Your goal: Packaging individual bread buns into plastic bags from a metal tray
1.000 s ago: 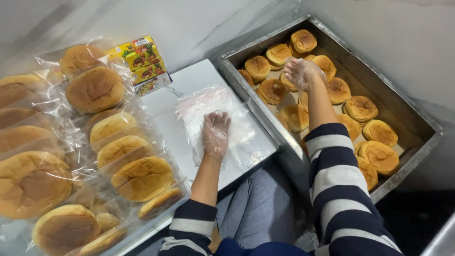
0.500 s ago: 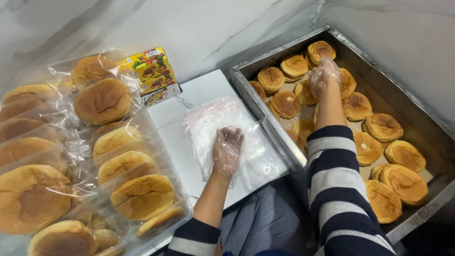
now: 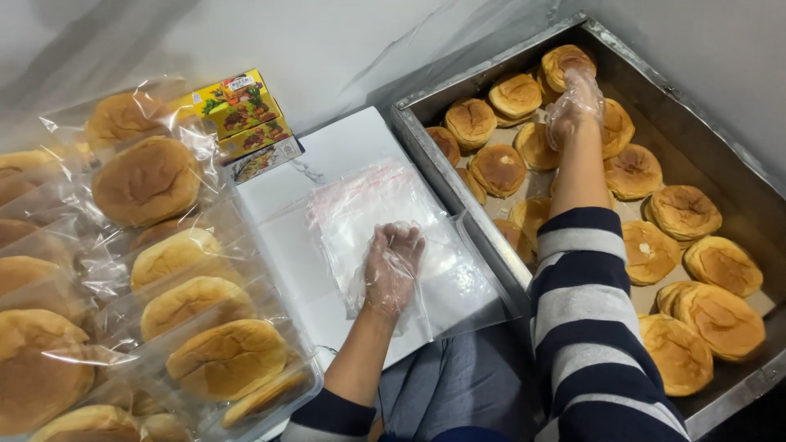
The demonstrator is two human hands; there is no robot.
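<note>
A person's gloved left hand (image 3: 391, 266) rests, fingers curled, on a stack of empty clear plastic bags (image 3: 385, 237) lying on the white worktop (image 3: 344, 147). The gloved right hand (image 3: 575, 102) closes its fingers on a round golden bun (image 3: 565, 64) in the steel tray (image 3: 720, 155), where many loose buns (image 3: 684, 211) remain unbagged. Already bagged buns (image 3: 147, 180) lie at the left.

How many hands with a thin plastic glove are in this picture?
2. The left hand lies on the clear plastic bags; the right hand is over the buns in the metal tray. No other hands show.
</note>
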